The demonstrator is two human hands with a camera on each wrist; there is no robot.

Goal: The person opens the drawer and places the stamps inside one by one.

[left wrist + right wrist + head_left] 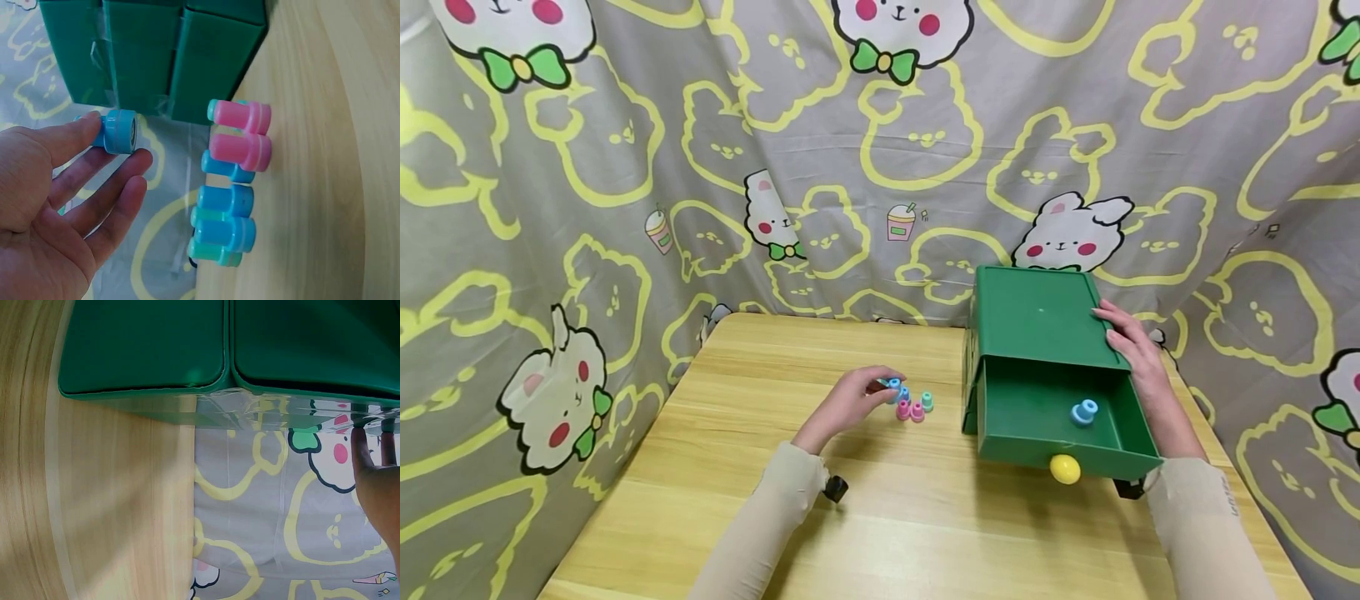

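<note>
My left hand (856, 397) is left of the green drawer cabinet (1041, 312). In the left wrist view its thumb and forefinger pinch a small blue stamp (120, 131), the other fingers spread. Standing on the table close by are loose stamps: pink ones (240, 153), blue ones (225, 234) and teal ones (212, 251). The cabinet's top drawer (1037, 442) is pulled out, with a light blue stamp (1083, 412) inside. My right hand (1138, 354) rests against the cabinet's right side; in the right wrist view its fingers (362, 447) touch that wall.
A yellow knob (1065, 469) sticks out from the drawer front. The wooden table (895, 533) ends at a patterned grey curtain (820, 142) behind and at the sides. Clear tape (237, 412) runs along the cabinet's side.
</note>
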